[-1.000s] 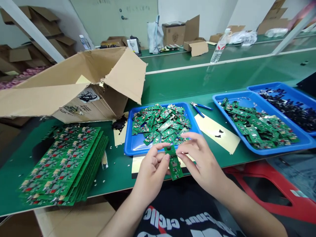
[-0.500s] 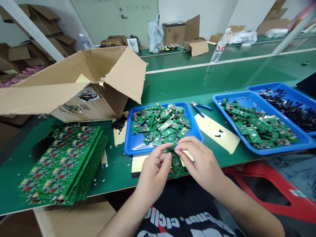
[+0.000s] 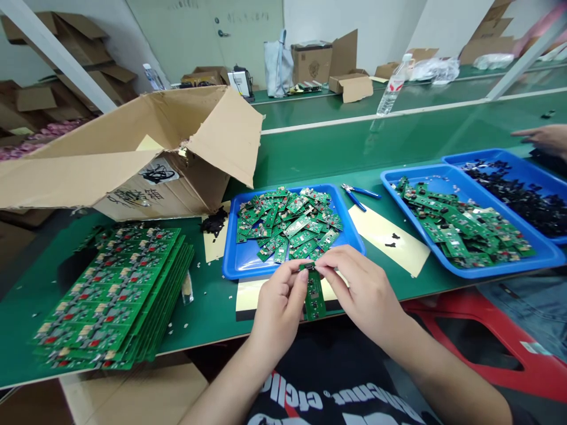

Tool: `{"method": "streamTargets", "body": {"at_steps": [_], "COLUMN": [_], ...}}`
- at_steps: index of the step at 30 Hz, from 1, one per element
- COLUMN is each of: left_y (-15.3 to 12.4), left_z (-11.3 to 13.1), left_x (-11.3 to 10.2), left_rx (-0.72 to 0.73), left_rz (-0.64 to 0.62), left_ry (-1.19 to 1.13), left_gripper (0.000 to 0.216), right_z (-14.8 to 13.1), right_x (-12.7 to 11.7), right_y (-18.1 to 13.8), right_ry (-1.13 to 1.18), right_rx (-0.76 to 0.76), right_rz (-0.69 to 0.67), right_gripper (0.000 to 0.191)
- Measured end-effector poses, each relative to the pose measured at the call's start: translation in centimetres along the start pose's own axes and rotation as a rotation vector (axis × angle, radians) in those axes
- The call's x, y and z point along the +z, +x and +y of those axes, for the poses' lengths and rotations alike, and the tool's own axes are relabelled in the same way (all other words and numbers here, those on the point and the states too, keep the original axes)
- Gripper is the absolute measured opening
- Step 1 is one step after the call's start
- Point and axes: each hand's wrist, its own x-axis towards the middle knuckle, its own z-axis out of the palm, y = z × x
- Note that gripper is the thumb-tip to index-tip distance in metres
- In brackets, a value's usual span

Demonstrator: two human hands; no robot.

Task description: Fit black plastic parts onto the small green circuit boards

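Note:
In the head view a narrow green circuit board is held nearly upright in front of me, over the table's front edge. My left hand grips its upper left side between thumb and fingers. At the top end, my right hand pinches the board's right corner with thumb and forefinger, beside a small black part. Fingertips partly hide the contact there. Just beyond the hands stands a blue tray heaped with similar circuit boards.
Stacked board panels and an open carton stand left. Cutters and a yellow sheet with black bits lie right. Beyond are a tray of boards and a tray of black parts; another person's hand is above.
The board has turned slightly more upright, and both hands have shifted a little at its top end. Another person's hand has come into view at the far right.

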Motion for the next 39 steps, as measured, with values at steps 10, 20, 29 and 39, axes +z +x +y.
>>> {"method": "streamTargets", "body": {"at_steps": [10,20,29,39], "left_y": [0.2,0.5,0.6,1.7], "left_z": [-0.1,-1.1,-2.1,-1.1], "left_x": [0.0,0.7,0.8,-1.7], "left_rx": [0.094,0.171,0.386,0.113], "left_rz": [0.032,0.146,0.161,-0.271], "left_ry": [-0.048,-0.057,0.056,-0.031], "left_gripper": [0.025,0.022,0.018,0.021], "right_z": [0.2,-0.1,-0.1,3.0], "right_x": [0.1,0.8,1.1,0.6], "right_y": [-0.4,-0.9,-0.5,-0.5], "right_ry": [0.055,0.051,0.024,-0.059], "right_rx": [-0.001,0.037,0.016,-0.324], "right_rz": [-0.019,0.04,0.102,0.029], "right_gripper": [0.01,0.01,0.01,0.024]}}
